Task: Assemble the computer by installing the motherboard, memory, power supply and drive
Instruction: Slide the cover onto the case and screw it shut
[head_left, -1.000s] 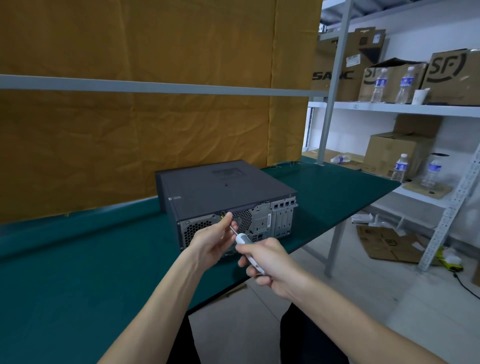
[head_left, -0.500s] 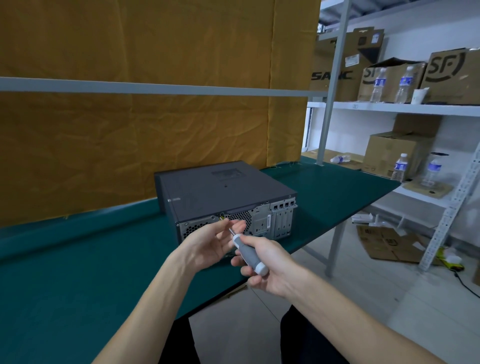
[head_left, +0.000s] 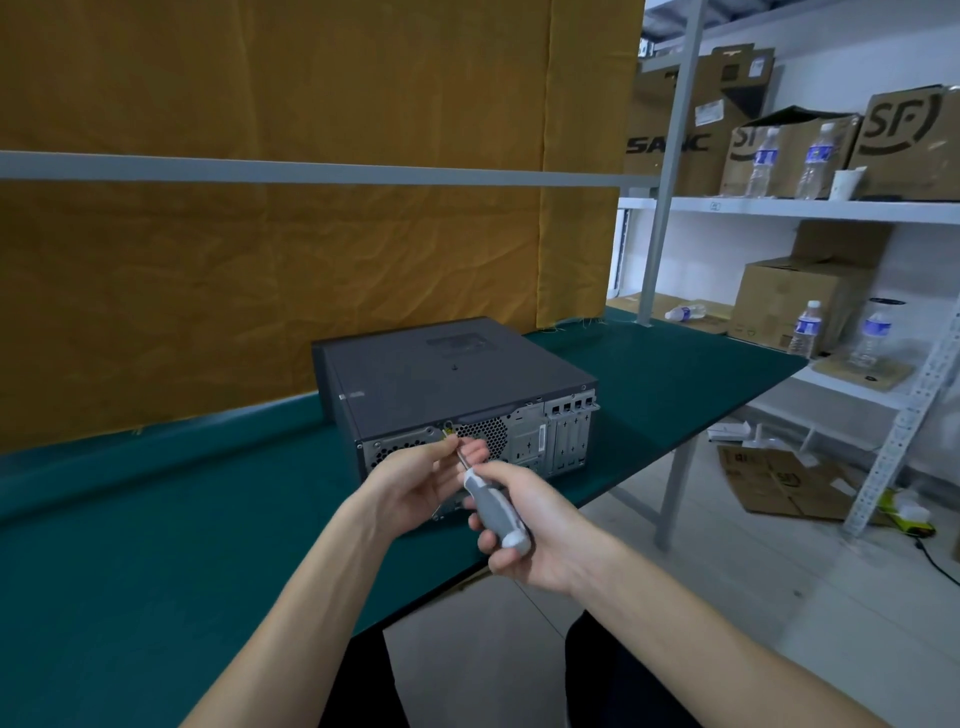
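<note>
- Green-topped bench (head_left: 156, 545) runs under both forearms and on past them; ochre curtain (head_left: 260, 260) hangs beyond it, and shelves with cartons and water bottles (head_left: 763, 161) stand well off to the right of the right hand.
- Computer case (head_left: 452, 384) sits on the bench just ahead of both hands, lid on, rear panel facing the person. Nothing of the inside shows.
- Judgement: motherboard, memory, power supply and drive look already housed; what is left seems to be fastening at the rear panel.
- Right hand (head_left: 540, 535), nearer the body, has its fingers wrapped round the grey handle of a screwdriver (head_left: 493, 506), shaft angled up toward the left hand.
- Left hand (head_left: 415, 483), close to the rear panel, pinches thumb and fingertips at the screwdriver tip.
- A screw there is likely, but too small to confirm.
</note>
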